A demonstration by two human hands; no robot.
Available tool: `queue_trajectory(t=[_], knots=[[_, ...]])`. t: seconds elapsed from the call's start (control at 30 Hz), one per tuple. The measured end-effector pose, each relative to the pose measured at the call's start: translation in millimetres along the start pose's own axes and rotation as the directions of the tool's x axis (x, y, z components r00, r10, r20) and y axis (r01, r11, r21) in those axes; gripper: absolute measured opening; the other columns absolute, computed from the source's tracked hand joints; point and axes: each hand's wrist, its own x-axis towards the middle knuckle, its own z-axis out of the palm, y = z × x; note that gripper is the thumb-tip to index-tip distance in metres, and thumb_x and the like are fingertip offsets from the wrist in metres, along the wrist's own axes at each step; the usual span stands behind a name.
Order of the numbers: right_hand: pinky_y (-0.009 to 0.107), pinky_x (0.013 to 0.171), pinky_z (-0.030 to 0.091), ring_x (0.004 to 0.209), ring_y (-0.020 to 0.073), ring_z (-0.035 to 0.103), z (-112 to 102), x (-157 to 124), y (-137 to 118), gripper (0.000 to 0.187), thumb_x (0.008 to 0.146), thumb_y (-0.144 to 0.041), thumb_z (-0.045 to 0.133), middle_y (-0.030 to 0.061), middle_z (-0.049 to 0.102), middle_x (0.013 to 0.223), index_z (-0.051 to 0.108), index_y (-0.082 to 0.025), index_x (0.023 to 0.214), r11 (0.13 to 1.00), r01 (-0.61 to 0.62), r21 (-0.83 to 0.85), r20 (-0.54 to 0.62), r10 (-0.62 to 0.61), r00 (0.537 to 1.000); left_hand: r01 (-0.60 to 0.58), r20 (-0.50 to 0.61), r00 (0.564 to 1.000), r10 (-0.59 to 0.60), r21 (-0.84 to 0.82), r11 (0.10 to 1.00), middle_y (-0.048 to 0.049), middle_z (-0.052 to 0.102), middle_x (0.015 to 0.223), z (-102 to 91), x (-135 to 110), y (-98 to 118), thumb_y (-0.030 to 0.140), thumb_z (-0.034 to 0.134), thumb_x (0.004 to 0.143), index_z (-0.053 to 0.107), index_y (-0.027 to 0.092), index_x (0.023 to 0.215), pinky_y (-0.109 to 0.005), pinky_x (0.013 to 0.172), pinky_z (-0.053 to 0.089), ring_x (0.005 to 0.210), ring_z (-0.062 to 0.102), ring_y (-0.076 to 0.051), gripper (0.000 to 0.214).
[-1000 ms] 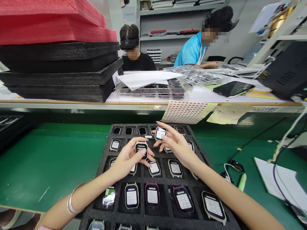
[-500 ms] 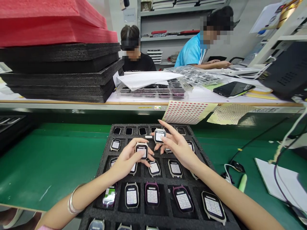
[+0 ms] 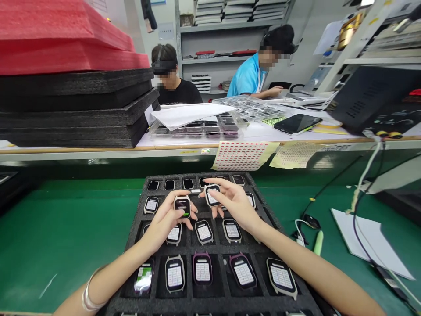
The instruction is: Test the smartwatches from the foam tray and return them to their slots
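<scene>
Pinching is going on at both sides. The left hand (image 3: 165,218) is gripping a pale-rimmed, rounded-square watch without a strap (image 3: 182,204), thumb on the lower screen and fingers behind. The right hand (image 3: 239,202) is pinching a second pale-rimmed, rounded-square watch (image 3: 210,200) in much the same way, its thumb covering part of a white page. Both watches are hovering above a charcoal-grey foam tray (image 3: 134,232), over its far half.

What is changing is the left watch's display: pale half a second ago, it is now showing a dark page with small text and a green patch along the bottom, just beside the thumb. The right watch is still showing white. This suggests that the left one is responding to touch and stepping through its pages; the wording is too small to read.

Nearer the person, a purple-rimmed, rounded-square watch (image 3: 202,270) is lying in its own compartment, displaying a white grid.
</scene>
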Motion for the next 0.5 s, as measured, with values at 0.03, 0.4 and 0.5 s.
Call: queue_trajectory(t=[0.03, 0.4, 0.5], knots=[[0.018, 0.035, 0.041, 0.045, 0.0106, 0.061, 0, -1, -1, 0.039, 0.087, -0.033, 0.062, 0.0105, 0.069, 0.095, 0.054, -0.015, 0.121, 1.000, 0.000, 0.006, 0.012, 0.000, 1.000, 0.007, -0.007, 1.000, -0.007, -0.007, 1.000, -0.0062, 0.062, 0.094, 1.1, 0, 2, 0.014, 0.051, 0.080, 0.048, 0.020, 0.117, -0.030, 0.064, 0.050, 0.082, 0.060, -0.019, 0.037], [0.019, 0.043, 0.051, 0.057, 0.0143, 0.067, 15, -25, -31, 0.043, 0.088, -0.026, 0.061, 0.0107, 0.066, 0.104, 0.050, -0.019, 0.129, 0.997, 0.046, 0.064, 0.162, -0.056, 0.985, 0.032, -0.011, 0.999, -0.032, -0.016, 0.999, -0.0059, 0.064, 0.092, 7.5, -18, 21, 0.009, 0.053, 0.073, 0.051, 0.021, 0.118, -0.037, 0.075, 0.052, 0.086, 0.062, -0.021, 0.047], [0.018, 0.042, 0.051, 0.054, 0.0141, 0.067, 26, -41, -47, 0.036, 0.090, -0.026, 0.060, 0.0076, 0.066, 0.094, 0.052, -0.020, 0.124, 0.997, 0.031, 0.075, 0.196, -0.045, 0.980, 0.037, 0.013, 0.999, -0.037, -0.018, 0.999, -0.0054, 0.064, 0.090, 9.0, -27, 21, 0.012, 0.054, 0.079, 0.051, 0.021, 0.118, -0.036, 0.074, 0.053, 0.085, 0.062, -0.021, 0.041]])
